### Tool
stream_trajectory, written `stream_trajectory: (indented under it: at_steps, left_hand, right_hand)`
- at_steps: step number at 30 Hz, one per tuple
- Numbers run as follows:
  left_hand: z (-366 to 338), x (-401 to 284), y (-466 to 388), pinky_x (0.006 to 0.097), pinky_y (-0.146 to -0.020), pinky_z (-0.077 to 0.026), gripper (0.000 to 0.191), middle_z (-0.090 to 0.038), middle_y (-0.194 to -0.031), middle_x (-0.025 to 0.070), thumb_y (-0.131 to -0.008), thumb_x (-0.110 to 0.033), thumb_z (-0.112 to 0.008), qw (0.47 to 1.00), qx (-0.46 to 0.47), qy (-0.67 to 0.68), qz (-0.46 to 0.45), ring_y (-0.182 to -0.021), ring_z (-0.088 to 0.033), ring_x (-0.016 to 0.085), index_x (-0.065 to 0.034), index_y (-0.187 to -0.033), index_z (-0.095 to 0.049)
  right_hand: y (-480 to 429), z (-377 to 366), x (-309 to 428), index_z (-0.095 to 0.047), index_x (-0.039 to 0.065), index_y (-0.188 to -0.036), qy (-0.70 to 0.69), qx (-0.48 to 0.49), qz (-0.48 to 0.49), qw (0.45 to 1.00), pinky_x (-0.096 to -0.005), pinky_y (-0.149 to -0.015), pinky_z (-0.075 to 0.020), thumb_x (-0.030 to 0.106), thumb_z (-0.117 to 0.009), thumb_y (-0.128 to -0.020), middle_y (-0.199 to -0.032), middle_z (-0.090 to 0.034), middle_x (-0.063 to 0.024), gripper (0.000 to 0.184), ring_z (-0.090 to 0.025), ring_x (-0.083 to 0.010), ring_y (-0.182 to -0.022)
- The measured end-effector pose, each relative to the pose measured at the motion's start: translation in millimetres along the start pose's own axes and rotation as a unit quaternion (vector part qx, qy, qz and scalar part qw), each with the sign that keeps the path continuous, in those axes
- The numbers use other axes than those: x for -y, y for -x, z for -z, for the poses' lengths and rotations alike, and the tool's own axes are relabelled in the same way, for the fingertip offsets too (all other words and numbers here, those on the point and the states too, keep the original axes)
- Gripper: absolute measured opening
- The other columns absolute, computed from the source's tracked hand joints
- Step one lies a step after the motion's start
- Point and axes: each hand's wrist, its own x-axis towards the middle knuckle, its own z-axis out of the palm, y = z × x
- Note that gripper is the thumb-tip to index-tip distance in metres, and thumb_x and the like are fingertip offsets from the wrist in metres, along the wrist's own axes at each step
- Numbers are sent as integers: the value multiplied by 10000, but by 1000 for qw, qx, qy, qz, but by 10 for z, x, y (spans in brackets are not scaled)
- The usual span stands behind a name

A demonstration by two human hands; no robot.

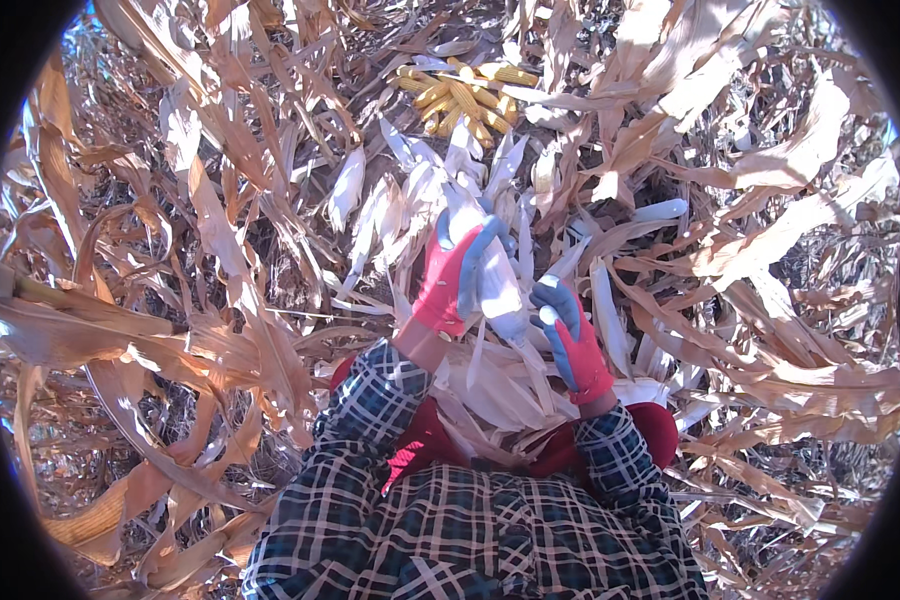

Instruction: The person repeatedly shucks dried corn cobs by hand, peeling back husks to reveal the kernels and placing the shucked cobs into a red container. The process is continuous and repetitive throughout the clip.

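Observation:
My left hand, in a red glove with grey-blue coated fingers, grips an ear of corn in its pale husk. The ear slants downward toward my body. A short way to the right is my right hand in a matching glove, its fingers curled near the ear's lower end. Bright pale spots show at its fingertips; whether it pinches something is unclear. Loose dry husks lie heaped between my knees, below both hands. Several husk-covered ears lie on the ground just beyond my left hand.
Bare yellow corn cobs lie in a pile on the ground ahead. Dry corn stalks and leaves crowd the left side, and broad dry leaves spread over the right. A thick stalk juts in from the left.

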Motion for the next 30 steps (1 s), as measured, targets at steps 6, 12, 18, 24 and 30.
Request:
stream_trajectory:
  at_steps: [6, 12, 18, 24, 30]
  left_hand:
    - [-19, 151, 77, 330, -742, -533, 387, -632, -942, 107, -934, -257, -610, 958, 161, 166, 169, -814, -643, 212, -3, -1214, -526]
    - [55, 641, 154, 333, -912, -470, 551, -624, -1109, 85, -825, -180, -687, 981, 141, -115, 74, -1030, -594, 197, -3, -1307, -487]
    - [-33, 437, 124, 386, -893, -501, 700, -656, -1103, 157, -692, -276, -799, 871, 141, -471, -24, -1039, -643, 272, -34, -1279, -504]
    - [-62, 434, 251, 414, -864, -505, 628, -666, -1076, 138, -676, -321, -777, 806, 194, -559, -31, -1011, -641, 327, -91, -1211, -544]
    - [-38, 473, 212, 429, -804, -517, 563, -643, -1046, 139, -681, -296, -747, 733, 221, -639, -71, -937, -642, 347, -93, -1169, -553]
  right_hand:
    - [133, -169, 108, -379, 51, -1403, -191, 185, -191, 945, -373, -872, -505, 236, -750, -811, -1193, -625, -122, 722, -624, -277, -1070]
    - [92, -175, 7, -511, 32, -1284, 290, -79, 60, 952, -368, -856, -507, 279, -799, -750, -1105, -657, -120, 655, -640, -243, -1040]
    - [-55, 335, 254, -558, -2, -1245, 75, -117, 26, 990, -293, -854, -506, 148, -679, -873, -1087, -652, -74, 418, -631, -155, -985]
    - [-49, 257, 405, -586, -25, -1195, -8, -155, 60, 986, -251, -813, -492, 103, -633, -919, -1037, -640, -40, 308, -587, -84, -916]
    - [-29, 228, 348, -644, -46, -1080, 113, -196, 91, 970, -227, -715, -479, 79, -649, -889, -892, -644, -9, 227, -565, -63, -793]
